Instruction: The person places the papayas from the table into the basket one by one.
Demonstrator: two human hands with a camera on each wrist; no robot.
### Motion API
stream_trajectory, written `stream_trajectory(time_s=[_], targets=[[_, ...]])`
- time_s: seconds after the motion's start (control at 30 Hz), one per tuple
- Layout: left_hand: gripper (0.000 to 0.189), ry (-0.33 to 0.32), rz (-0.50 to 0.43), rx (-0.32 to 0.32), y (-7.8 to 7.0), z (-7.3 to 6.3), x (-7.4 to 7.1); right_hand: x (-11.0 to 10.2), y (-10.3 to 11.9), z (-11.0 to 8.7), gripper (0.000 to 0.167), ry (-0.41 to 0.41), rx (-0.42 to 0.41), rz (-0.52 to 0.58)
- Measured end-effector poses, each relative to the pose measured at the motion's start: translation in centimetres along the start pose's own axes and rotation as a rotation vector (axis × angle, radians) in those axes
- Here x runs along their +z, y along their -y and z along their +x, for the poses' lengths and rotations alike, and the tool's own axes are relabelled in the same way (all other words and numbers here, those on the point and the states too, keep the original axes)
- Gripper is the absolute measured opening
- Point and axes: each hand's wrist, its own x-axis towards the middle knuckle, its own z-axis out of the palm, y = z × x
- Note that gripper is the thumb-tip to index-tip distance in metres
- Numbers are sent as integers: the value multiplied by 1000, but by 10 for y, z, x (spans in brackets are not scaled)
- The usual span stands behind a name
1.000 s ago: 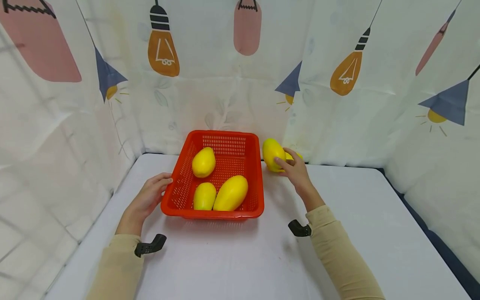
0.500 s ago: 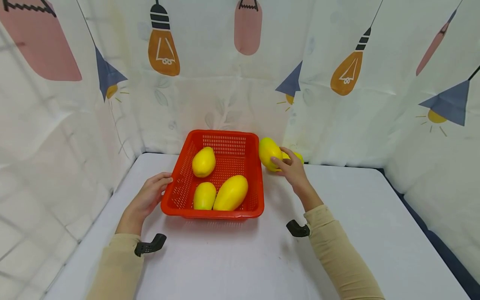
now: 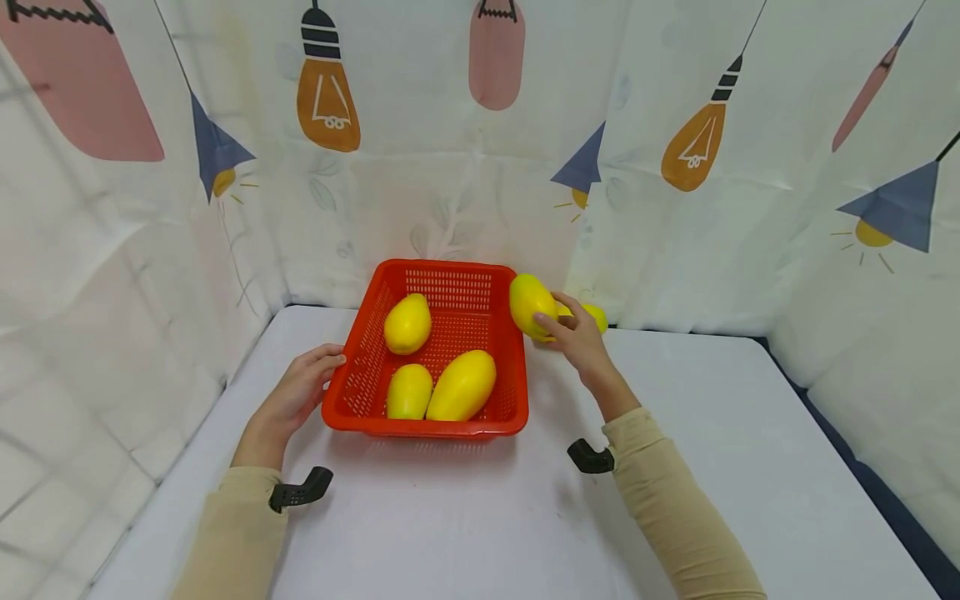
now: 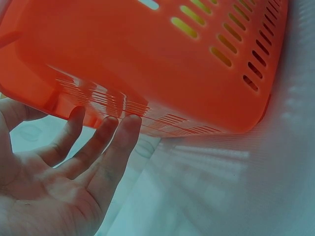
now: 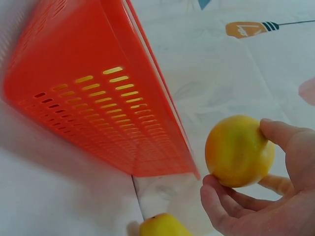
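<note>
A red plastic basket (image 3: 510,421) with slotted walls holds a rounded yellow mango (image 3: 407,325) at the back left, a smaller one (image 3: 409,393) and a longer mango (image 3: 461,387) in front. My left hand (image 3: 296,392) touches the basket's left side at the rim. In the left wrist view, its fairly straight fingers (image 4: 118,142) lie against the outer wall. Beside the basket's back right corner, my right hand (image 3: 581,337) holds another mango (image 3: 531,304) between thumb and fingers, raised off the table. Partly hidden behind that hand is one more mango (image 3: 597,317).
The white-covered table (image 3: 465,533) ends at the back against a white curtain (image 3: 450,192) printed with lamps and bulbs. The curtain continues along both sides. Small black devices (image 3: 300,492) are worn on both wrists.
My right hand has moved slightly left with the mango, bringing it to the basket's right rim. More of the mango behind it now shows. The left hand and basket stay put.
</note>
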Motion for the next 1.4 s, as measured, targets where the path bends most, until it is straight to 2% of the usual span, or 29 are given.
stream_trajectory(time_s=[0.3, 0.53, 0.8, 1.13, 1.4], targets=[[16, 4, -11, -5, -1, 0, 0, 6, 0, 3, 62, -1, -9, -39], [18, -6, 15, -12, 0, -1, 0, 10, 0, 3, 62, 24, -19, -48], [16, 5, -26, -3, 0, 0, -1, 11, 1, 6, 64, 34, -2, -101], [12, 16, -72, 13, 0, 2, -1, 13, 1, 9, 68, 40, 6, -112], [17, 10, -49, 8, 0, 2, -1, 14, 1, 9, 69, 46, 0, -115]])
